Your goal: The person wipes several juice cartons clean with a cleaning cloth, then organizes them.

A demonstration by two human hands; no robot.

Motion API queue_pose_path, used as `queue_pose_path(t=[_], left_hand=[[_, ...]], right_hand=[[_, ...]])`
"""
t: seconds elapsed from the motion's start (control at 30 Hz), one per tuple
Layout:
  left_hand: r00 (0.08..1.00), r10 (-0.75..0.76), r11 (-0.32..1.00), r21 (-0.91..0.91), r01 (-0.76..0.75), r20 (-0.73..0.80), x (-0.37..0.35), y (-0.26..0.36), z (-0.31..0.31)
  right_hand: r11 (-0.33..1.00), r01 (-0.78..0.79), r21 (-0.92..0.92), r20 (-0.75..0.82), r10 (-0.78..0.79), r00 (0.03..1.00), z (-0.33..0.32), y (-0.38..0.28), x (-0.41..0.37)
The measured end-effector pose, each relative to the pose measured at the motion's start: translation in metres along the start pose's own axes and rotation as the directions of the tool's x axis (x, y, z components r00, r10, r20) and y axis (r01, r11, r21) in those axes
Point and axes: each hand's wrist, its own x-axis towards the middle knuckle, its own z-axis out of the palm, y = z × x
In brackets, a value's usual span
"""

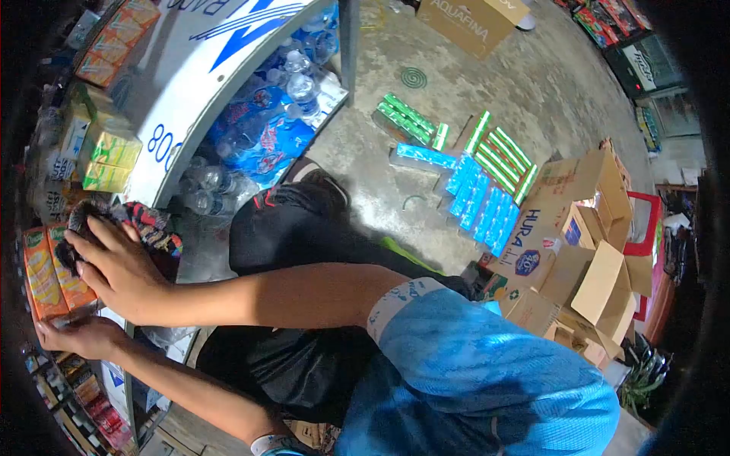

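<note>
We are reaching leftward across our black trousers with both arms, the blue short sleeve lying nearest the camera. Our right hand is resting palm-down on a dark, multicoloured patterned cloth, fingers spread and curving onto it, pressing rather than clenching. The cloth is lying on the shelf edge, just above the orange juice cartons. Our left hand is touching the lower edge of those cartons; we cannot tell whether it is gripping them. Beyond the hands, yellow-green drink cartons are standing on the shelf beside a white panel with blue lettering, under which shrink-wrapped clear water bottles are lying. Farther off, blue and green drink packs are covering the grey concrete floor next to open brown cardboard boxes.
</note>
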Motion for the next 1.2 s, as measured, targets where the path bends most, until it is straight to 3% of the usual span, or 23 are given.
queue_pose_path(t=[0.13, 0.2, 0.23, 0.3, 0.33, 0.37, 0.4, 0.43, 0.47, 0.5, 0.57, 0.63, 0.7, 0.73, 0.77, 0.8, 0.83, 0.93, 0.97, 1.03, 1.1, 1.17, 1.2], left_hand=[[0.999, 0.007, 1.0, -0.009, -0.007, 0.04, -0.003, 0.0, -0.001], [0.998, 0.018, 0.999, -0.041, -0.015, 0.067, -0.004, 0.002, 0.002], [0.995, 0.01, 0.998, -0.056, -0.004, 0.101, -0.005, 0.003, 0.003], [0.989, 0.021, 0.997, -0.072, -0.01, 0.145, -0.008, 0.004, 0.004], [0.986, 0.04, 0.997, -0.078, -0.027, 0.16, -0.009, 0.007, 0.006], [0.984, 0.058, 0.996, -0.084, -0.044, 0.171, -0.012, 0.009, 0.008], [0.981, 0.077, 0.994, -0.089, -0.062, 0.178, -0.014, 0.011, 0.01], [0.98, 0.097, 0.992, -0.096, -0.081, 0.176, -0.017, 0.013, 0.012], [0.989, 0.083, 0.995, -0.056, -0.077, 0.119, -0.022, 0.014, 0.015], [0.983, 0.133, 0.99, -0.064, -0.126, 0.124, -0.022, 0.012, 0.019], [0.965, 0.21, 0.977, 0.001, -0.213, 0.159, -0.022, 0.018, 0.021], [0.968, 0.196, 0.978, 0.046, -0.205, 0.157, -0.023, 0.024, 0.02], [0.983, 0.095, 0.994, 0.033, -0.102, 0.159, -0.03, 0.011, 0.012], [0.973, 0.165, 0.972, 0.139, -0.188, 0.163, -0.026, 0.019, 0.01], [0.95, 0.253, 0.967, -0.091, -0.24, 0.182, -0.017, 0.013, 0.015], [0.943, 0.269, 0.963, -0.062, -0.261, 0.199, -0.017, 0.011, 0.014], [0.935, 0.281, 0.959, -0.032, -0.281, 0.218, -0.018, 0.011, 0.013], [0.928, 0.294, 0.952, 0.014, -0.305, 0.228, -0.018, 0.014, 0.016], [0.93, 0.287, 0.955, 0.009, -0.297, 0.23, -0.021, 0.014, 0.015], [0.938, 0.268, 0.961, 0.007, -0.277, 0.22, -0.025, 0.022, 0.013], [0.915, 0.314, 0.938, 0.069, -0.341, 0.254, -0.025, 0.026, 0.019], [0.906, 0.32, 0.934, 0.07, -0.352, 0.278, -0.024, 0.027, 0.021], [0.917, 0.304, 0.945, 0.041, -0.325, 0.257, -0.023, 0.023, 0.02]], right_hand=[[0.999, -0.029, 0.024, -0.074, 0.03, 0.997, 0.011, -0.007, -0.002], [0.916, -0.102, 0.388, 0.002, 0.109, 0.994, 0.01, -0.053, 0.007], [0.837, 0.023, 0.546, 0.026, -0.044, 0.999, 0.005, -0.084, 0.019], [0.734, 0.538, 0.413, -0.143, -0.531, 0.835, 0.043, -0.083, 0.029], [0.713, 0.626, 0.315, -0.142, -0.617, 0.774, 0.032, -0.074, 0.04], [0.767, 0.604, 0.217, -0.121, -0.592, 0.796, 0.025, -0.064, 0.045], [0.735, 0.552, 0.393, 0.015, -0.606, 0.796, -0.01, -0.053, 0.049], [0.877, 0.409, 0.253, -0.074, -0.404, 0.912, 0.003, -0.032, 0.056], [0.99, -0.127, 0.064, 0.569, 0.068, 0.819, -0.024, -0.009, 0.051], [0.878, -0.457, 0.14, 0.447, 0.356, 0.82, -0.026, 0.003, 0.043], [0.964, -0.033, 0.264, 0.209, -0.024, 0.978, -0.013, -0.006, 0.028], [0.919, 0.236, 0.315, 0.313, -0.335, 0.889, -0.02, -0.053, 0.042], [0.865, 0.49, 0.109, 0.378, -0.492, 0.784, -0.022, -0.058, 0.048], [0.9, 0.398, 0.18, 0.349, -0.437, 0.829, -0.02, -0.036, 0.047], [0.919, 0.305, 0.25, 0.324, -0.377, 0.868, -0.017, -0.014, 0.046], [0.917, -0.063, 0.395, 0.326, -0.075, 0.943, -0.015, -0.011, 0.043], [0.757, -0.41, 0.509, 0.377, 0.233, 0.896, -0.012, -0.007, 0.038], [0.895, -0.133, 0.427, 0.301, -0.002, 0.954, -0.009, -0.032, 0.04], [0.898, -0.135, 0.419, 0.306, 0.001, 0.952, -0.012, -0.031, 0.039], [0.882, 0.216, 0.42, 0.326, -0.368, 0.871, -0.02, -0.026, 0.04], [0.909, -0.225, 0.35, 0.322, 0.109, 0.941, -0.017, -0.017, 0.033], [0.797, -0.523, 0.302, 0.477, 0.349, 0.807, -0.029, -0.028, 0.037], [0.915, -0.19, 0.356, 0.413, 0.028, 0.91, -0.029, -0.04, 0.039]])
